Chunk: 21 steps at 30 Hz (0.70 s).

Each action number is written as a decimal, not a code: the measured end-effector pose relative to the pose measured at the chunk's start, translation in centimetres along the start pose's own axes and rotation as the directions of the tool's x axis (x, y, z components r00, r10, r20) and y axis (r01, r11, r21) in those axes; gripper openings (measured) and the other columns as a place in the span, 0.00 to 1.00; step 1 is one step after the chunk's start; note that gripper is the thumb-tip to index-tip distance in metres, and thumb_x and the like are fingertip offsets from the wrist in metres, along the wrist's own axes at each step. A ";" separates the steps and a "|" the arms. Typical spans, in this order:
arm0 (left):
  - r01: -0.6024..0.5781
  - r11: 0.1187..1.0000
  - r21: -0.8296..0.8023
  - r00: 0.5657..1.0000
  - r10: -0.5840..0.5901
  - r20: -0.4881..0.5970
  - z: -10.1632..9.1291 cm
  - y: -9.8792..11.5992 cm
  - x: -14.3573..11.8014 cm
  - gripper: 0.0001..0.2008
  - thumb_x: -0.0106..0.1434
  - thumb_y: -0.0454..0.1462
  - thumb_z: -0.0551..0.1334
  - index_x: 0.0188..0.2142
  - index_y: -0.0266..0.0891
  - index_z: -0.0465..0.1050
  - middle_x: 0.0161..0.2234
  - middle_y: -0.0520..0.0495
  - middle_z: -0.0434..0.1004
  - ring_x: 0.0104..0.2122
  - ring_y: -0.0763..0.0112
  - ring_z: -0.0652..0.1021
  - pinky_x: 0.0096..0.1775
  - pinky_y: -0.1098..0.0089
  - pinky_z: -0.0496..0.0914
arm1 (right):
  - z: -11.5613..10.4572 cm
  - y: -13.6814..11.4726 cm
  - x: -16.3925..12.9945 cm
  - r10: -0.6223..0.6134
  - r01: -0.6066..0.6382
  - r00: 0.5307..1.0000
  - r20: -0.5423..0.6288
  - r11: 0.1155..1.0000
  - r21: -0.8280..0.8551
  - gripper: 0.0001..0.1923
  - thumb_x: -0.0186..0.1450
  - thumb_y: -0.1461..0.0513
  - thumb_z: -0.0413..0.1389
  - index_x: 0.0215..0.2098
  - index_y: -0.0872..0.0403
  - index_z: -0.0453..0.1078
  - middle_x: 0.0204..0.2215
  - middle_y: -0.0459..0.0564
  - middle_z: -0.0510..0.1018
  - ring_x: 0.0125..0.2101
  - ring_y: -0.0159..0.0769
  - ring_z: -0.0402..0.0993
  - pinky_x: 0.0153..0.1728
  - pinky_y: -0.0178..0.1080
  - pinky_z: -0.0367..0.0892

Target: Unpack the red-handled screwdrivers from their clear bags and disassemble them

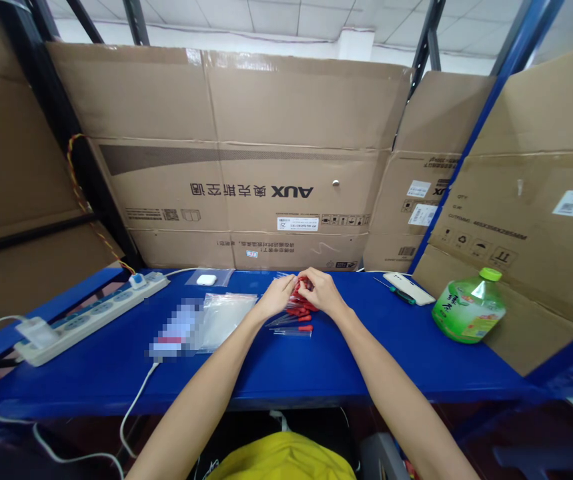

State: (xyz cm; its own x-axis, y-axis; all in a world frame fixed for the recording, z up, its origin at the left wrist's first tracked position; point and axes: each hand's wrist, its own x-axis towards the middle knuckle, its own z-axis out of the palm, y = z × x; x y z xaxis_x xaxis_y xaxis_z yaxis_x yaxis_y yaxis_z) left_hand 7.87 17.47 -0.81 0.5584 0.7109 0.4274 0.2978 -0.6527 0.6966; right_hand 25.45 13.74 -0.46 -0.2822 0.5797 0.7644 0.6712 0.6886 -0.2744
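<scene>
Red-capped droppers (300, 313) lie bunched mid-table toward the back edge; left hand (277, 295) and right hand (322, 291) both pinch the bunch, fingers curled narrow around it.

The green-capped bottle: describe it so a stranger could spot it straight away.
Start at the blue table and follow it to its right end, past both hands. There the green-capped bottle lies tilted against a leaning cardboard sheet. It is the only rounded, translucent green container; the white flat device beside it is pale and slim.
</scene>
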 end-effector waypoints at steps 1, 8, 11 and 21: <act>-0.005 1.000 -0.014 1.000 0.005 0.003 0.0 0.0 0.0 0.19 0.73 0.45 0.46 0.35 0.38 0.69 0.36 0.46 0.78 0.37 0.66 0.75 0.43 0.68 0.67 | 0.0 0.0 0.0 -0.002 0.002 1.000 0.000 1.000 -0.003 0.07 0.64 0.68 0.53 0.39 0.54 0.72 0.32 0.50 0.76 0.32 0.36 0.72 0.35 0.36 0.67; 0.011 0.997 -0.078 1.000 -0.012 -0.008 -0.1 0.2 0.0 0.19 0.72 0.47 0.47 0.32 0.38 0.67 0.32 0.49 0.74 0.34 0.69 0.72 0.40 0.70 0.65 | -0.1 -0.4 0.1 0.006 -0.007 1.000 -0.010 1.000 -0.014 0.07 0.66 0.66 0.54 0.40 0.53 0.73 0.33 0.50 0.76 0.33 0.37 0.72 0.37 0.37 0.67; 0.034 0.994 -0.100 0.999 -0.038 -0.031 -0.4 0.7 -0.2 0.18 0.72 0.47 0.48 0.34 0.39 0.66 0.31 0.52 0.72 0.33 0.70 0.71 0.39 0.71 0.64 | -0.2 -0.5 0.1 0.030 -0.030 0.999 -0.028 0.999 0.022 0.09 0.67 0.64 0.54 0.45 0.53 0.72 0.37 0.51 0.78 0.36 0.38 0.74 0.40 0.38 0.69; 0.052 0.962 0.269 0.998 -0.042 -0.045 -0.7 1.3 -0.7 0.19 0.75 0.46 0.44 0.36 0.42 0.68 0.35 0.47 0.77 0.36 0.64 0.76 0.38 0.70 0.64 | -0.3 -0.1 0.0 0.040 -0.040 0.999 -0.002 0.998 0.047 0.10 0.68 0.62 0.56 0.47 0.52 0.73 0.38 0.51 0.79 0.37 0.39 0.76 0.41 0.40 0.72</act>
State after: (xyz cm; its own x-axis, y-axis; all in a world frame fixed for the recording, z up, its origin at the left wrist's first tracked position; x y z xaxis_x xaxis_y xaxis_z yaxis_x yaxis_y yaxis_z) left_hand 7.34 16.35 0.18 0.5102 0.7486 0.4234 0.5237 -0.6609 0.5376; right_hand 25.57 13.55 -0.22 -0.2539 0.6057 0.7541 0.6492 0.6847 -0.3313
